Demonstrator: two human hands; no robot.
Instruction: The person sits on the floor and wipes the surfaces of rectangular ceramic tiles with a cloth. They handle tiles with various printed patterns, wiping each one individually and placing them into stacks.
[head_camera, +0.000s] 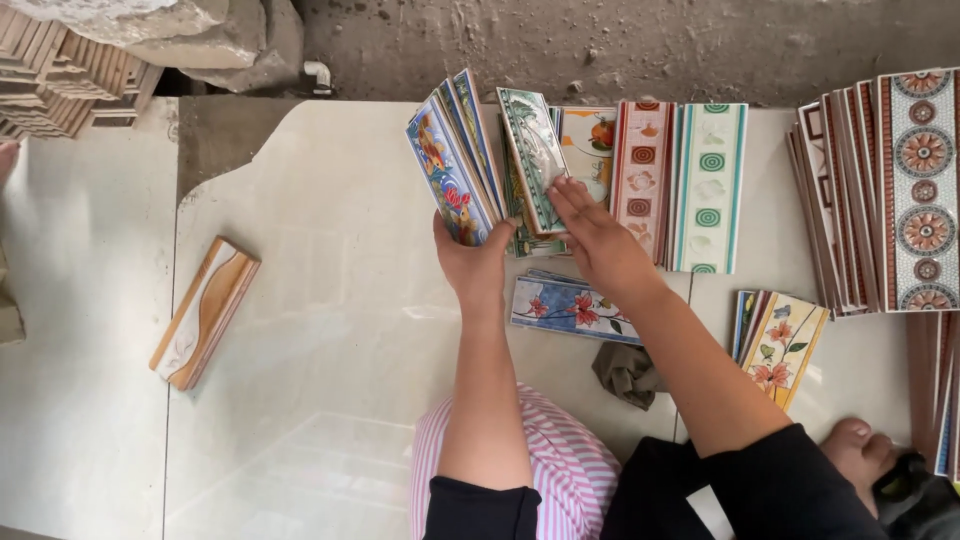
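My left hand (472, 262) grips a fanned bunch of narrow decorative border tiles (452, 160) with blue edges and orange fish, held up on edge. My right hand (596, 232) rests its fingers on a green-patterned tile (530, 150) leaning at the front of a row of standing tiles. Just right of it stand a fruit-pattern tile (588, 140), a red-and-cream stack (643, 175) and a green-spiral tile (712, 185). A blue floral tile pile (560, 305) lies flat under my forearms.
A wavy orange-and-cream tile stack (205, 310) lies alone at the left on the pale floor slab (330, 400). Tall medallion-pattern tiles (900, 190) stand at the right, yellow floral tiles (785, 345) below them. A grey rag (625, 372) sits near my knee. Stones and stacked tiles (70, 70) fill the top left.
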